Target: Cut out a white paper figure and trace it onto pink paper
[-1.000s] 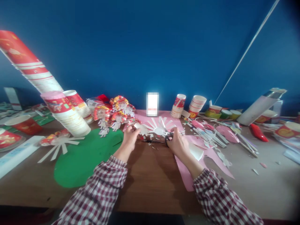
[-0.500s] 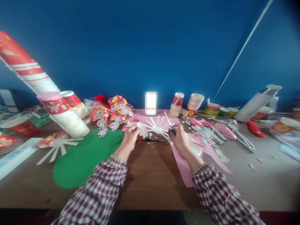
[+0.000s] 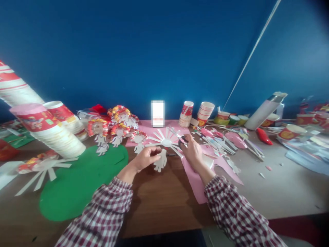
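My left hand (image 3: 146,159) pinches a small white paper cutout (image 3: 161,162) by its upper edge, above the brown tabletop. In my right hand (image 3: 193,151) is a pair of scissors (image 3: 183,139), its blades pointing up and left over a pink sheet. Between and behind the hands lies a white paper cup cut into spread strips (image 3: 166,142). Just beyond my left hand is a white paper figure (image 3: 139,145) with a red and yellow wreath. Several similar wreathed figures (image 3: 118,132) stand to its left.
A green paper shape (image 3: 84,185) lies at left beside stacked paper cups (image 3: 56,133). More cup stacks (image 3: 186,116) stand at the back. Pink paper (image 3: 194,181), scraps, a red pen-like object (image 3: 264,136) and a tilted white cylinder (image 3: 264,111) are on the right.
My left hand has brought the paper cutout nearer and lower, so more of it shows. The scissors have tilted further left in my right hand. The view has turned slightly right.
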`<control>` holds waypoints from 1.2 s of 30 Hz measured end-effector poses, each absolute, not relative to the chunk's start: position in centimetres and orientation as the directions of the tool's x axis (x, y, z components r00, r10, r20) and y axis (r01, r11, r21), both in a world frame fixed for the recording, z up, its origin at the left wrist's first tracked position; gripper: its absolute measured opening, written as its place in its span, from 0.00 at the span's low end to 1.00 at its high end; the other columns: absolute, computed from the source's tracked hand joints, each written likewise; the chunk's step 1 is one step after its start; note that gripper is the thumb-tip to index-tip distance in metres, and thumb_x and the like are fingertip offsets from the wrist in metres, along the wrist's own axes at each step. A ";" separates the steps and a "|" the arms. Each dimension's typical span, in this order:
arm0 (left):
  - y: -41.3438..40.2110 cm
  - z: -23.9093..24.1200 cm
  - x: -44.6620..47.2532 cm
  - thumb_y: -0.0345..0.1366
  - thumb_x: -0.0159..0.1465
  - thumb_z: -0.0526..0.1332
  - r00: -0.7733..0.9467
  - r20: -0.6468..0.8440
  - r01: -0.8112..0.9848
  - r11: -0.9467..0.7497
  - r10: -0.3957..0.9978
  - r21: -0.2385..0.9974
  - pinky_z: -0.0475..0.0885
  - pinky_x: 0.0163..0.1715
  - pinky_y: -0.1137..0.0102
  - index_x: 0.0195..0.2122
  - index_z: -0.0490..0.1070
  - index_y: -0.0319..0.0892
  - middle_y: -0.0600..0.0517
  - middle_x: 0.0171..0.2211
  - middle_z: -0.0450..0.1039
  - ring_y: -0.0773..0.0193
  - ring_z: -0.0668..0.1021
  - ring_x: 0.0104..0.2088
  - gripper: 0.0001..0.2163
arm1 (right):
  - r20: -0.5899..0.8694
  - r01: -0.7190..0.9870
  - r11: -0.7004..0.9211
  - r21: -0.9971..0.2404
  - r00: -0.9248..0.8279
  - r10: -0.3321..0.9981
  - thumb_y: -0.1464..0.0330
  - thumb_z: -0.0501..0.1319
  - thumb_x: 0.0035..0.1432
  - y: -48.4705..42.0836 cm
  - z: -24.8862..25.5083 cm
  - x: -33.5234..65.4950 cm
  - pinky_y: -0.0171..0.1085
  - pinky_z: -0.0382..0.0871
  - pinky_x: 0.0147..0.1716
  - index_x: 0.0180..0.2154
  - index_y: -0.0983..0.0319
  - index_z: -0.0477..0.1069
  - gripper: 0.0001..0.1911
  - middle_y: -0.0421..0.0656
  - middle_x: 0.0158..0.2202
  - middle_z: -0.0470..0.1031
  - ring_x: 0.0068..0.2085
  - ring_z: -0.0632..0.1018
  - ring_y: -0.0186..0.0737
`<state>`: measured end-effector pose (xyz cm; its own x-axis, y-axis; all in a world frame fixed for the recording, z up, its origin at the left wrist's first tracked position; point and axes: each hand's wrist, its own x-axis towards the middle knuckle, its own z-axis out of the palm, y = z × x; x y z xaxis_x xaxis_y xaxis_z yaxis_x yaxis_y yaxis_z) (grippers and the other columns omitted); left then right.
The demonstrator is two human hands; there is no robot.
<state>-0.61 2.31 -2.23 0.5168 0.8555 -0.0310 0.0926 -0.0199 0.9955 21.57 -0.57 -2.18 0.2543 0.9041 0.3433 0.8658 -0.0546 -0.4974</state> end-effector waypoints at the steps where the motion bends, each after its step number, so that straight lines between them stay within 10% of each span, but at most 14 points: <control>1: 2.3 -2.4 -0.5 0.36 0.50 0.65 0.519 -0.023 0.136 -0.055 0.855 0.989 0.69 0.29 0.71 0.37 0.75 0.40 0.47 0.32 0.75 0.64 0.74 0.29 0.13 | 0.345 0.871 -0.043 -0.489 0.239 0.908 0.66 0.55 0.58 -0.6 -2.2 21.6 0.36 0.65 0.38 0.52 0.59 0.63 0.19 0.46 0.46 0.75 0.43 0.75 0.45; 14: 1.8 -2.2 -0.1 0.40 0.55 0.59 0.639 0.006 0.486 -0.410 0.769 0.772 0.66 0.28 0.73 0.45 0.72 0.41 0.52 0.28 0.72 0.65 0.73 0.27 0.17 | 0.328 0.912 -0.195 -0.361 0.320 0.889 0.63 0.57 0.55 0.0 -1.7 23.2 0.37 0.62 0.43 0.53 0.57 0.65 0.23 0.45 0.47 0.74 0.46 0.73 0.44; 36: 1.5 -1.9 -0.4 0.39 0.56 0.58 0.607 -0.005 0.589 -0.445 0.795 0.674 0.63 0.25 0.73 0.36 0.75 0.41 0.52 0.23 0.74 0.65 0.75 0.24 0.11 | 0.209 0.922 -0.281 -0.266 0.339 0.917 0.59 0.55 0.56 0.2 -2.0 24.0 0.34 0.55 0.26 0.38 0.55 0.71 0.12 0.41 0.34 0.77 0.33 0.75 0.41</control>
